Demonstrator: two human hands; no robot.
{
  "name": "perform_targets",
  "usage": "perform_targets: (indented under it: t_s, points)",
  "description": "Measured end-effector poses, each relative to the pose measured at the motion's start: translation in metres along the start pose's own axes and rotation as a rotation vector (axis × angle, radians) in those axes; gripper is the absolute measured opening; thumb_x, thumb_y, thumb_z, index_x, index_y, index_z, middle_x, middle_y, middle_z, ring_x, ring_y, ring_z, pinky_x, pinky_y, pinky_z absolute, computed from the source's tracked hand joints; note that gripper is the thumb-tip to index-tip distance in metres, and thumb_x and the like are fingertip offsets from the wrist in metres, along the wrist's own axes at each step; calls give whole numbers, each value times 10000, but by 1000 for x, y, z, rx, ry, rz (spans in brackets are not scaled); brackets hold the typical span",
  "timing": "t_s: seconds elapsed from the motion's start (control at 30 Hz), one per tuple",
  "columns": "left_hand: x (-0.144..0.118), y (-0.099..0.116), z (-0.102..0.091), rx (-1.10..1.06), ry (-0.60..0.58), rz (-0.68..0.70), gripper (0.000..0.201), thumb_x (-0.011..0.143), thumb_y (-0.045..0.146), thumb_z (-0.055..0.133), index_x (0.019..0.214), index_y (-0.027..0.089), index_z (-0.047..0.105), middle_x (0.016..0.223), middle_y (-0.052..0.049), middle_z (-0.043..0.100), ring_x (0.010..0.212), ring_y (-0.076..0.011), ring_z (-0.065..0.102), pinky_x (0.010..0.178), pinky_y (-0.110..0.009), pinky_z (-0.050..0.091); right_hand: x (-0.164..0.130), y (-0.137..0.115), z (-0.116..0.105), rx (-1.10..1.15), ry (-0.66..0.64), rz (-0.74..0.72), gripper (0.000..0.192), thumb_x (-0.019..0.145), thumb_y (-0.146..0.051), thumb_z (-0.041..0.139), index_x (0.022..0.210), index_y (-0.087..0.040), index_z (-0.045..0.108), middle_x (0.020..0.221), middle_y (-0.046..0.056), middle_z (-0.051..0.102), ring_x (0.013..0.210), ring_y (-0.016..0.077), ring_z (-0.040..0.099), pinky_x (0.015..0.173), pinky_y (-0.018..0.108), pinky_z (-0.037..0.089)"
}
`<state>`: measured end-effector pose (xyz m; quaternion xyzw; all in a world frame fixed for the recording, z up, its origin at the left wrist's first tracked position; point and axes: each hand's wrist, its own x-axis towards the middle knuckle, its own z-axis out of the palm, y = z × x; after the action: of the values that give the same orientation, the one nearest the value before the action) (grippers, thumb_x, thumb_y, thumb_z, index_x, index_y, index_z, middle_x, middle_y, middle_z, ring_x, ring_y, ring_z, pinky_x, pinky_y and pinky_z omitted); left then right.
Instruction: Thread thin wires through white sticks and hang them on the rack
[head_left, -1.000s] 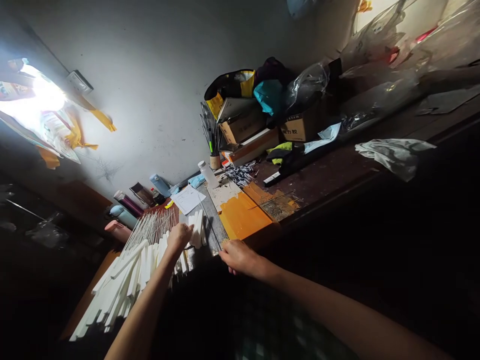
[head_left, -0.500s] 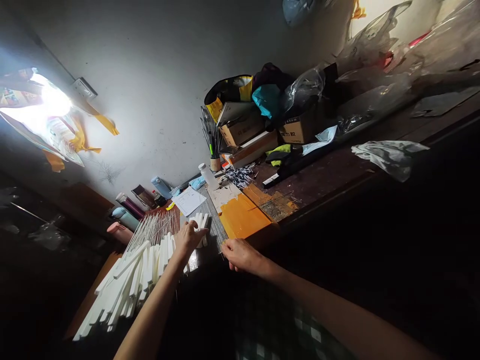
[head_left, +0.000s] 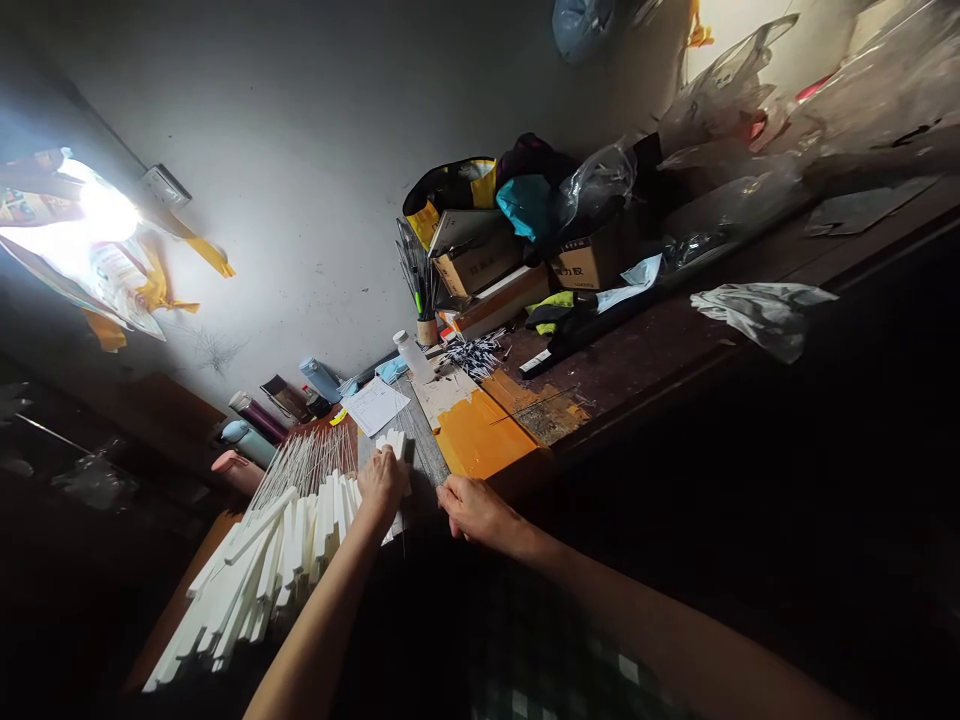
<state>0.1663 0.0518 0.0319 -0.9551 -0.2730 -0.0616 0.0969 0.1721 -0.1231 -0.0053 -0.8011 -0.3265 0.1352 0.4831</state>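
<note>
The left hand (head_left: 382, 480) is down on the near end of a small bunch of white strips (head_left: 393, 447), fingers curled over them and pressing them against the grey mat (head_left: 420, 455) beneath; whether the thumb is tucked under cannot be told from this angle. Just to its right, near but not touching, the right hand (head_left: 469, 508) lies knuckles up at the table's front edge, fingers bent down against the surface, and what they pinch, if anything, is hidden. Left of the left hand runs the big fan of white strips (head_left: 255, 570), overlapping one another toward the near corner, and beyond that fan, away from the wrist, a spread of thin white rods (head_left: 307, 458). Past the fingertips sit a sheet of paper (head_left: 375, 404) and a clear bottle (head_left: 412, 357); right of the right hand is the orange patch (head_left: 480, 440) of tabletop. Risks from here: the gripped bunch is loose and only pinned at one end, so an uneven press could splay the strips or skew them out of line. The left forearm hangs right over the fan, and a careless sweep could knock that row askew or off the near edge. The light is poor, which makes misalignment easy to miss.
</note>
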Motion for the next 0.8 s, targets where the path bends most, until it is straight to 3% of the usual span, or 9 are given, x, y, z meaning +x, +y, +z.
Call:
perform_targets:
  t_s: [0.17, 0.37, 0.63, 0.8]
  points:
    - [1, 6, 1, 33, -8, -55, 268, 932, 359, 548, 1045, 133, 636, 1027, -78, 677, 925, -211, 650, 834, -424, 515, -1, 2, -2, -66, 80, -30, 306, 924, -185, 400, 690, -181, 597, 529, 12, 650, 541, 130, 620, 562, 210, 380]
    - [2, 10, 4, 39, 26, -50, 313, 912, 384, 578, 1094, 133, 620, 1077, -90, 665, 959, -222, 643, 840, -432, 520, -1, 8, 1, -131, 229, -54, 212, 924, -202, 478, 799, -160, 643, 762, 111, 723, 721, 222, 676, 594, 264, 362]
    - [-1, 17, 8, 25, 87, -58, 269, 929, 335, 558, 1095, 132, 618, 1095, -96, 654, 970, -224, 638, 836, -431, 524, -29, 7, -9, 48, 303, -249, 169, 924, -218, 540, 821, -190, 670, 838, 35, 680, 834, 162, 645, 774, 233, 460]
    - [-1, 23, 12, -62, 103, -34, 304, 905, 339, 594, 1134, 139, 604, 1132, -99, 640, 1029, -242, 615, 879, -455, 502, -52, 6, -16, 217, 306, -350, 150, 940, -240, 516, 882, -204, 650, 865, 14, 681, 844, 142, 647, 810, 221, 491]
